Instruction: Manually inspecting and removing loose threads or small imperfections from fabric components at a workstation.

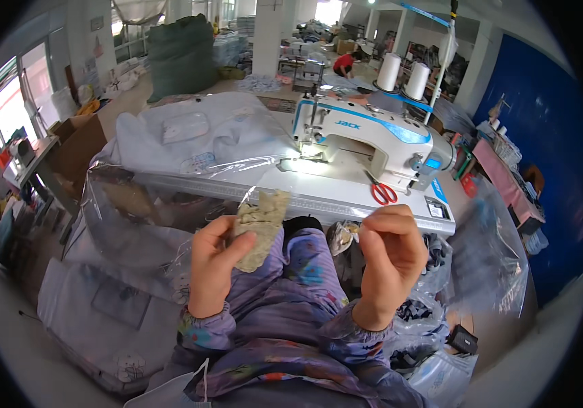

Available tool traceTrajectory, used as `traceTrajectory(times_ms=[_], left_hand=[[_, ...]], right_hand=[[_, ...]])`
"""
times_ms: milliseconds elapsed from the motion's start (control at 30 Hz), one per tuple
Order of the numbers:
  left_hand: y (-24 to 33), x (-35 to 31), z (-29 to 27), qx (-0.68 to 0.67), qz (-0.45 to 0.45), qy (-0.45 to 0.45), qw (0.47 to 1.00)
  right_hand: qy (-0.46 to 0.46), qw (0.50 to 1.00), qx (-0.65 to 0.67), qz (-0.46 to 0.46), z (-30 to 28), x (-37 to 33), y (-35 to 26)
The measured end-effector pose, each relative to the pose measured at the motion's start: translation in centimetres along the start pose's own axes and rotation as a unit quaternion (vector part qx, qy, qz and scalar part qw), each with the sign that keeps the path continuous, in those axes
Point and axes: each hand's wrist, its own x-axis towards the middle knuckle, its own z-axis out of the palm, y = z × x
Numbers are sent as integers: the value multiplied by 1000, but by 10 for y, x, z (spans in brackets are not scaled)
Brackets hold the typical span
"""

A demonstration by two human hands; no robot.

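My left hand point(215, 262) is closed on a crumpled, pale yellow-green piece point(262, 231), pinched between thumb and fingers above my lap. It looks like wrinkled cloth or paper; its exact kind does not show. A bit of shiny film sticks up beside its top. My right hand point(392, 258) is raised to the right, apart from the left, with thumb and fingertips pressed together. Whatever those fingertips hold, if anything, is too small to make out. Beyond both hands stands a white and blue sewing machine point(366, 132) with its lamp lit.
Red-handled scissors point(383, 193) lie on the machine table point(332, 178). White fabric point(237, 129) and transparent plastic sheeting point(135, 207) spread over the left side. Two thread cones point(417, 80) stand behind the machine. Plastic-wrapped bundles point(421, 326) sit at my right. Far back, a person in red point(344, 64) bends down.
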Motion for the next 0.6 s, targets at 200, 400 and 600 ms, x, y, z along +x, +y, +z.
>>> traceTrajectory(times_ms=[200,400,600], left_hand=[[0,-1,-7,271,143,27,952],[5,-4,4,465,313,84,824],[8,-5,9,517,352,98,774]], right_hand=[[-114,985,-130,-7,11,1,14],[-140,971,-194,-15,24,0,12],[-158,940,-297,-62,28,-1,19]])
